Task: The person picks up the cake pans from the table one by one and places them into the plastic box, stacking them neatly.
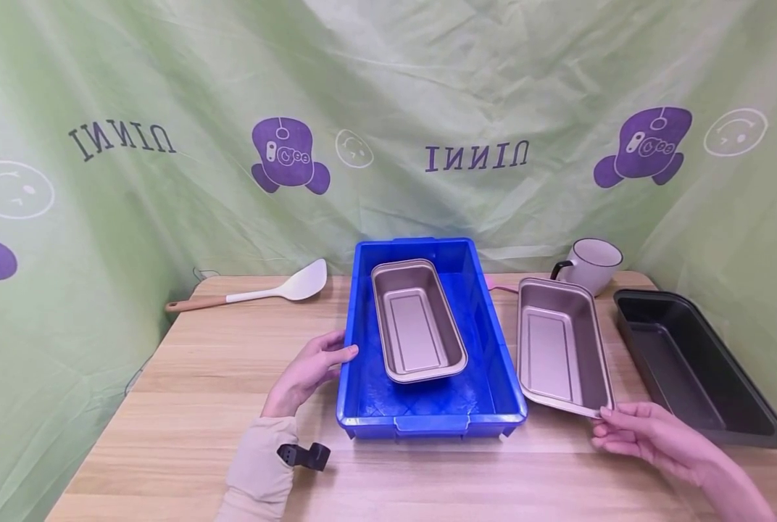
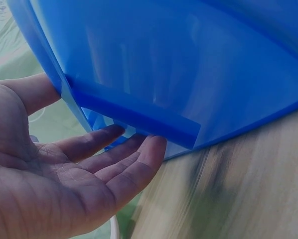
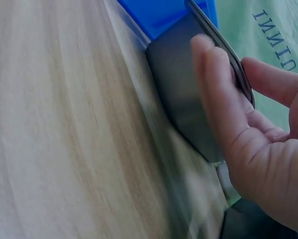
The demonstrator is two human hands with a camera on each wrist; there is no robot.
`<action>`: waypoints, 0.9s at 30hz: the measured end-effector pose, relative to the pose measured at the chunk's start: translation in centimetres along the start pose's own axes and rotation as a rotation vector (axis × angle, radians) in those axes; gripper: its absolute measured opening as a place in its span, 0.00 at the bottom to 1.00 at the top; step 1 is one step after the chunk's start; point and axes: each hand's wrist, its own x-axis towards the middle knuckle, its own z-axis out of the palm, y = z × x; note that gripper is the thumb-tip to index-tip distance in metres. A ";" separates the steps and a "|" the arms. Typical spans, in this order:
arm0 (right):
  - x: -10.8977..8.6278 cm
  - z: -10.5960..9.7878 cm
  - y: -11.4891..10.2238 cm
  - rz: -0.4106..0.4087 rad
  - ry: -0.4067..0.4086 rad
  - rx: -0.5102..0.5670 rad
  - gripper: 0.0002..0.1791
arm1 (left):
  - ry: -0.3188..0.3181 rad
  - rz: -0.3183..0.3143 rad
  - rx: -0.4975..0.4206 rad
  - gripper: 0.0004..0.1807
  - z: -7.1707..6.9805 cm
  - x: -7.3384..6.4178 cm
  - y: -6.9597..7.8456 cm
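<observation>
In the head view a blue plastic bin stands mid-table, a bronze loaf pan lying inside it. My left hand holds the bin's left side. The left wrist view shows the thumb at the bin's rim and the fingertips under the side handle. A second bronze loaf pan is right of the bin, its near right corner pinched by my right hand. In the right wrist view, thumb and fingers grip that pan's rim, the fingers against its outer wall.
A larger black loaf pan lies at the right table edge. Behind the bronze pan stands a white mug with a black handle. A thin pink piece shows by the bin. A white spatula with a wooden handle lies back left, before a green curtain.
</observation>
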 end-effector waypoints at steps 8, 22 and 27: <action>0.0 -0.2 0.2 0.001 0.032 -0.083 0.23 | -0.006 0.002 -0.003 0.33 0.1 0.0 0.0; 0.4 0.1 0.1 -0.033 0.010 0.027 0.25 | -0.008 0.008 -0.002 0.33 0.0 -0.1 0.0; 0.6 0.5 0.3 -0.070 0.030 0.037 0.25 | -0.004 0.007 -0.001 0.32 -0.1 -0.1 0.0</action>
